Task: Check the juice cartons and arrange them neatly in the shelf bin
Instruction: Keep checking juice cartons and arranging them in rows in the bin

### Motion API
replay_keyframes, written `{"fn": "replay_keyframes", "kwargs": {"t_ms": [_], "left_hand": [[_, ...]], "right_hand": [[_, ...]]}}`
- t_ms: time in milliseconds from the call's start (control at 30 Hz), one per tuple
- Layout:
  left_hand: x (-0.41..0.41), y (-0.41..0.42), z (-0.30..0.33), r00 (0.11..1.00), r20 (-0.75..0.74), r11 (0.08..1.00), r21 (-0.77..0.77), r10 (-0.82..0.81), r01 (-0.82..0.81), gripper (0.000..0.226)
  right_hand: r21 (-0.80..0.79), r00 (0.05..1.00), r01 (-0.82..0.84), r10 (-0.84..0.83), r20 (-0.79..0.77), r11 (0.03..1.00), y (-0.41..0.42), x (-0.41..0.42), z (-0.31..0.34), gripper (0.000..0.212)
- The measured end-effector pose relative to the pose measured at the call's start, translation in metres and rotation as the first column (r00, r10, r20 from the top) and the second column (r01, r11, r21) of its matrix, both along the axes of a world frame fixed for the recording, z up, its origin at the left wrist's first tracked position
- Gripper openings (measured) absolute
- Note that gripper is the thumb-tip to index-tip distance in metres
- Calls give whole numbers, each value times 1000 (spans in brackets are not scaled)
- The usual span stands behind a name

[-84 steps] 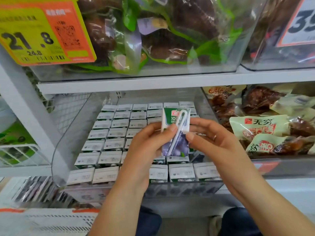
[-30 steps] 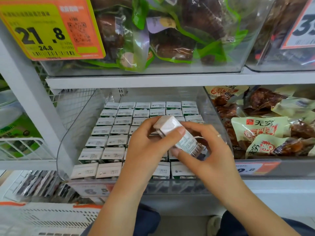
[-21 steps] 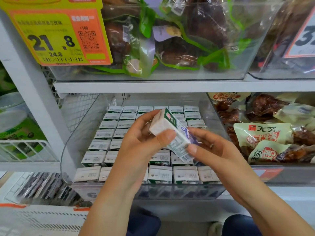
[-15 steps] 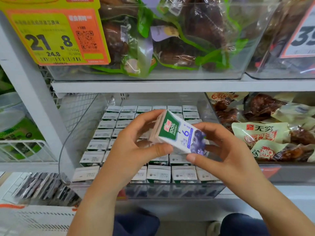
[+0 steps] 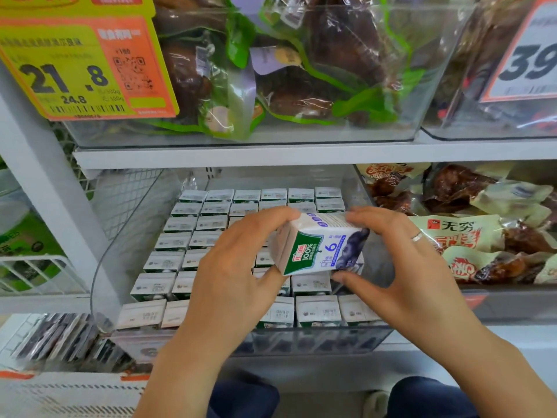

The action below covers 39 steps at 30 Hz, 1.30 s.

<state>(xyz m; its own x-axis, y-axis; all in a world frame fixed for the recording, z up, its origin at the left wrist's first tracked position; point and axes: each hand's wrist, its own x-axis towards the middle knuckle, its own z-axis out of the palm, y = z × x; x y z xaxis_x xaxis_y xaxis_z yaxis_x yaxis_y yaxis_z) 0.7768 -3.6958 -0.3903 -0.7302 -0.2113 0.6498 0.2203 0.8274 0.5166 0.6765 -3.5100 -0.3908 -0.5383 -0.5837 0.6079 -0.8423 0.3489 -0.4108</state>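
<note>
I hold one small juice carton (image 5: 319,247) on its side, above the clear shelf bin (image 5: 126,236). Its green, white and blue front faces me, printed with "100%", a "6" and blueberries. My left hand (image 5: 232,267) grips its top end between thumb and fingers. My right hand (image 5: 401,260), with a ring, grips its bottom end. Below, several rows of upright cartons (image 5: 184,224) fill the bin, showing white tops. The hands hide the bin's middle rows.
A bin of bagged brown snacks (image 5: 470,233) stands to the right. The shelf above (image 5: 271,152) holds clear bins of green-edged packets (image 5: 301,70) and a yellow-orange price tag (image 5: 84,64). A white wire basket (image 5: 33,273) sits at left. My knees show below.
The carton went from upright with its straw side facing me, through tilted turns, to lying level with its front facing me. Both hands kept their hold.
</note>
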Motion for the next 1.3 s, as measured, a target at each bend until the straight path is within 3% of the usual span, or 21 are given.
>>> {"fn": "replay_keyframes", "kwargs": {"t_ms": [100,267,433,533,700,867,1067,1133,1200,1300], "left_hand": [[1,0,1,1000,-10,998,63,-27,28,58],[-2,-4,-1,997,48,984,168,-61,52,64],[-7,4,-8,979,202,999,-40,5,3,58],[-12,12,-14,968,251,994,-104,1,26,64],[-14,21,-18,956,285,997,38,-68,60,59],[-14,18,-23,954,295,996,80,-51,28,70],[-15,17,-24,953,300,998,60,-51,34,67],[-14,19,-20,955,289,997,58,-68,54,59],[-14,21,-17,954,272,991,82,-124,106,59],[-13,23,-14,963,208,980,132,-172,147,70]], "right_hand": [[-23,999,24,-24,27,999,1,-2,0,75],[-153,993,-63,77,87,986,4,3,9,55],[-237,947,-106,171,273,966,-2,17,8,51],[-221,962,-113,163,220,969,-8,19,7,50],[-192,988,-86,108,107,978,-11,23,7,45],[-127,995,-98,99,4,987,-12,26,3,47],[-113,996,-84,86,19,990,-11,26,6,49],[-149,993,-51,65,94,987,-10,26,8,48],[-256,963,25,45,266,966,-8,23,11,48],[-510,804,143,201,560,848,-4,12,15,44]]}}
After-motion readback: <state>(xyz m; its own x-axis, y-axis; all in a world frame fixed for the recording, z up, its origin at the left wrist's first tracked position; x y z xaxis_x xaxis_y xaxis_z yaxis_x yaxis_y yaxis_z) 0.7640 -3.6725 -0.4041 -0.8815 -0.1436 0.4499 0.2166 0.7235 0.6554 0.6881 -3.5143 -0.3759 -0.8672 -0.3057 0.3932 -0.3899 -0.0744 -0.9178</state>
